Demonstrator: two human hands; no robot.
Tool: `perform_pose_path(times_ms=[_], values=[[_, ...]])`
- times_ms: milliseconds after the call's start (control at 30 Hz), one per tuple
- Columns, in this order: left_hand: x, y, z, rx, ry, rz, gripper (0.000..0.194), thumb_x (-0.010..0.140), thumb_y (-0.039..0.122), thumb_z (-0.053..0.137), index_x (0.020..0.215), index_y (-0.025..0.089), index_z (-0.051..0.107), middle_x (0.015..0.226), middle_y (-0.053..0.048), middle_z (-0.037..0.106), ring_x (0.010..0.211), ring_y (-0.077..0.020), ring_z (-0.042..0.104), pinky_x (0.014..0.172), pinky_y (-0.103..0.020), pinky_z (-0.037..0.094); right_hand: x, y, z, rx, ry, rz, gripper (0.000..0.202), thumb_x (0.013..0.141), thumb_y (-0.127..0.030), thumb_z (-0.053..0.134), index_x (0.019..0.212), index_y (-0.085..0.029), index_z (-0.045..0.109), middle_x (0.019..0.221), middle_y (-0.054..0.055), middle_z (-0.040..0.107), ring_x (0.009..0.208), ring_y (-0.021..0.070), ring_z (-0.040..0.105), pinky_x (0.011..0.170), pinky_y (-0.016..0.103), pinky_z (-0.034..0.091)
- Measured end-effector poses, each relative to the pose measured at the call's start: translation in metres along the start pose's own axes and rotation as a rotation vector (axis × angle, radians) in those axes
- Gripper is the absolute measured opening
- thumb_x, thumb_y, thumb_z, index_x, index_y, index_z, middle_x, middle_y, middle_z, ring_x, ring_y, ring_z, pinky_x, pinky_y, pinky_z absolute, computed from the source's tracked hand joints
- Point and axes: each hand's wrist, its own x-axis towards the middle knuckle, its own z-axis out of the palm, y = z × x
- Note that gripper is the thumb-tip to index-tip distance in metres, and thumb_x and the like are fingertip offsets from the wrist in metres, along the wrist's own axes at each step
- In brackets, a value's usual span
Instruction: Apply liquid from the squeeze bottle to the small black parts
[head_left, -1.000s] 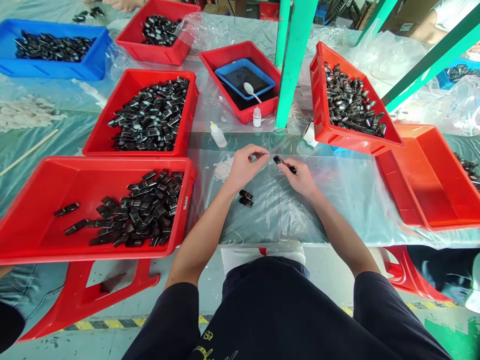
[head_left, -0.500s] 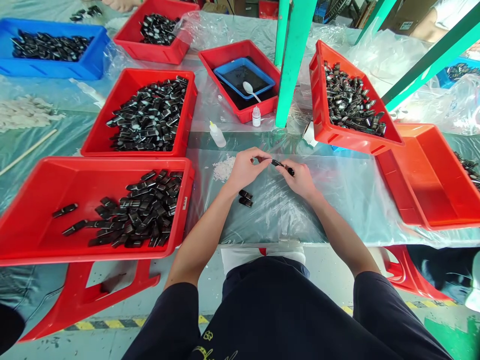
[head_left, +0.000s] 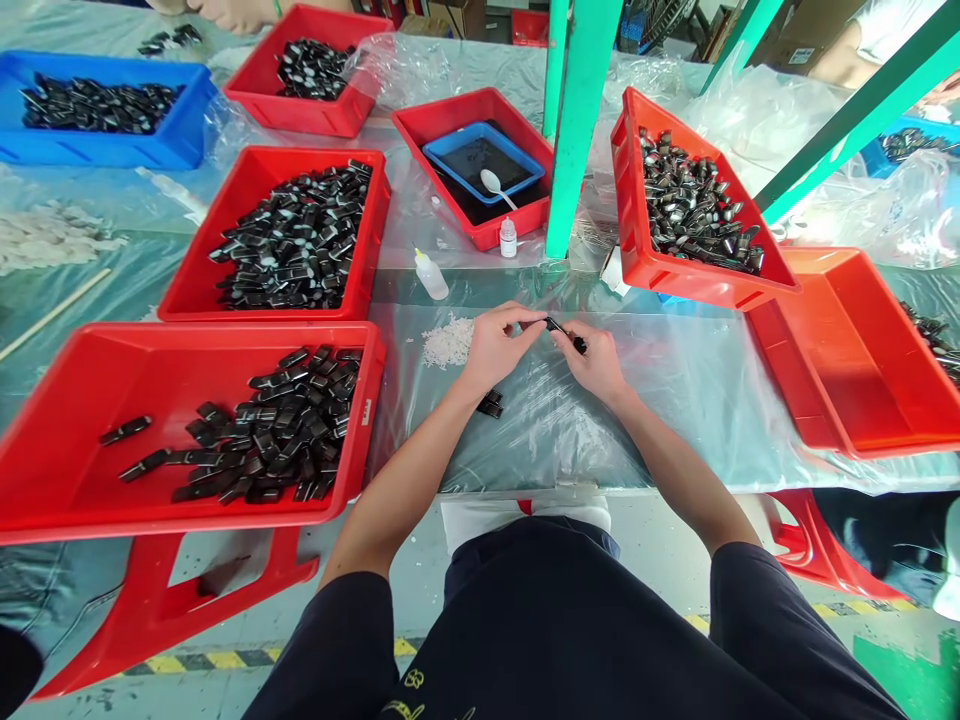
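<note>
Head view: I see the right hand (head_left: 600, 366) clamped on one black piece (head_left: 556, 325), left hand (head_left: 493, 348) at its tip, grip unclear, loose dark pieces (head_left: 491, 404) nearby, red bin (head_left: 150, 372) part-filled.

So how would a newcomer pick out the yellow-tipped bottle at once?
Start at the thick upright green post. Left of its foot, past the small white bottle, the target bottle sits just beyond the white pile. Unlike its neighbour, it has a yellow tip.

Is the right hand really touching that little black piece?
Touching: the head view shows the black piece held between the thumb and fingers of the right hand.
</note>
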Motion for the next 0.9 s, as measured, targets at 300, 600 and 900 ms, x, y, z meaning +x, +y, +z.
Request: perform_pose_path(times_ms=[300, 600, 900], values=[[-0.001, 0.007, -0.003, -0.008, -0.045, -0.040, 0.025, 0.088, 0.037, 0.074, 0.108, 0.024, 0.081, 0.108, -0.007, 0.081, 0.090, -0.0179, 0.071, 0.063, -0.028, 0.045, 0.001, -0.007, 0.002, 0.179, -0.011, 0.039, 0.054, 0.092, -0.071, 0.064, 0.073, -0.021, 0.057, 0.068, -0.001, 0.045, 0.064, 0.0133, 0.037, 0.058, 0.027, 0.034], [-0.006, 0.016, 0.005, -0.013, 0.005, -0.058, 0.020, 0.088, 0.032, 0.073, 0.106, 0.023, 0.077, 0.093, -0.004, 0.080, 0.085, -0.0178, 0.071, 0.065, -0.030, 0.046, 0.003, -0.018, 0.006, 0.907, -0.304, 0.645, 0.063, 0.085, -0.084, 0.064, 0.091, -0.022, 0.058, 0.067, -0.003, 0.055, 0.046, 0.0099, 0.048, 0.033, 0.023, 0.019], [0.001, 0.013, -0.008, 0.144, 0.128, -0.003, 0.024, 0.097, 0.043, 0.069, 0.112, 0.025, 0.074, 0.103, -0.005, 0.079, 0.096, -0.0205, 0.072, 0.076, -0.034, 0.050, -0.001, -0.019, 0.004, 0.802, -0.276, 0.516, 0.052, 0.079, -0.067, 0.083, 0.079, -0.021, 0.059, 0.064, -0.007, 0.044, 0.043, 0.0054, 0.039, 0.037, 0.022, 0.018]])
